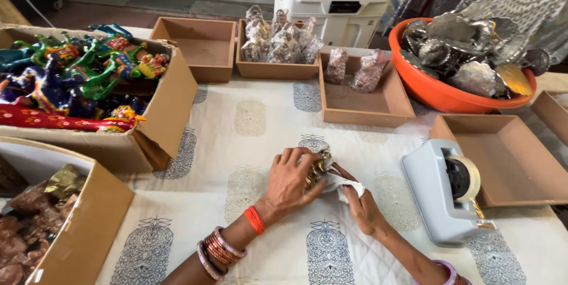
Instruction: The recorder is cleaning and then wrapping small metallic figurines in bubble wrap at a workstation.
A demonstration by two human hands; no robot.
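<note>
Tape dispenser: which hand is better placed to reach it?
The right hand, probably. It holds only the wrap's loose end beside the tape dispenser; the left hand covers the metal piece, farther away.

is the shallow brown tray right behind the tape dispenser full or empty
Empty. The brown tray beside the tape dispenser shows only its bare floor and walls.

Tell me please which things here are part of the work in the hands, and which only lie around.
In use:
- left hand holding a small shiny figurine
- right hand pulling white wrapping around it

Lying about:
- grey tape dispenser
- orange bowl of metal pieces
- box of colourful toy animals
- tray of wrapped pieces
- empty tray
</note>
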